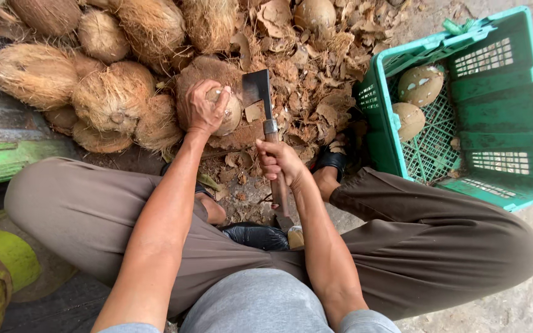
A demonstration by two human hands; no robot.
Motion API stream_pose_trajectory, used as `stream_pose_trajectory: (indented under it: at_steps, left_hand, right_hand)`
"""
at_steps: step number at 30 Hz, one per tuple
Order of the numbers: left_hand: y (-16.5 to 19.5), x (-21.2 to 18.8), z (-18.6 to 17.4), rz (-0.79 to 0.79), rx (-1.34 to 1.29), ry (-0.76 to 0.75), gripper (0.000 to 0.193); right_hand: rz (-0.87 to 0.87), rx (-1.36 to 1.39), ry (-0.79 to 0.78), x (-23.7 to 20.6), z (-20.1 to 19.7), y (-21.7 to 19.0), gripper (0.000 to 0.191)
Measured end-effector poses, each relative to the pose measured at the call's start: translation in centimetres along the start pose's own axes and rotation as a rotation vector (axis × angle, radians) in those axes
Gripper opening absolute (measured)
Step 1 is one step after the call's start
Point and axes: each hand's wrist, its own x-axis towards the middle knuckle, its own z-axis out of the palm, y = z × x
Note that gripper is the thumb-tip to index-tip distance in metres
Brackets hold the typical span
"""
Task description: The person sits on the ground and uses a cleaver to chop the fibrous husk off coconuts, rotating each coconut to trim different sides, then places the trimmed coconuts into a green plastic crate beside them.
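1. The coconut [229,114], pale and mostly stripped of husk, sits on a chopping block [217,80] amid husk scraps; I take it as my landmark. It rests there, I judge, so the block takes the blows.
2. Left of the coconut lies a heap of unhusked coconuts [94,86], brown and fibrous, within arm's reach.
3. On the coconut, my left hand [202,108] wraps its fingers [220,102] over the top, gripping it to steady it against the blade.
4. Just right of the coconut stands the cleaver [259,89], its blade raised close beside the shell. My right hand [279,161] is clenched around the wooden handle, below the coconut.
5. Far right of the coconut, a green crate [495,123] holds two peeled coconuts [417,98], set apart from the waste.
6. Hidden: the coconut's underside and near face are under my fingers; the block is largely buried in scraps; I cannot tell whether the blade edge touches the shell. The crate's far corner is cut off.
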Motion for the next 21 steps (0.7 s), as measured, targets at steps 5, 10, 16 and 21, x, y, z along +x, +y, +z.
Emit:
stream_pose_trajectory:
  at_steps: [5, 10, 16, 21]
  left_hand:
    - [0.3, 0.0, -0.6, -0.017, 0.037, 0.014, 0.033]
    - [0.4, -0.1, -0.3, -0.090, 0.039, 0.001, 0.035]
    - [0.1, -0.2, -0.3, 0.007, 0.105, 0.044, 0.039]
    - [0.1, -0.1, -0.6, -0.063, 0.118, -0.032, 0.034]
  right_hand:
    - [-0.390, -0.220, 0.195, 0.5, 0.5, 0.3, 0.035]
    - [-0.396, -0.399, 0.278, 2.5, 1.3, 2.0, 0.020]
    - [-0.138, -0.298, 0.166, 3.1, 1.5, 3.0, 0.034]
    - [-0.247, -0.402, 0.228, 1.2, 1.3, 0.6, 0.028]
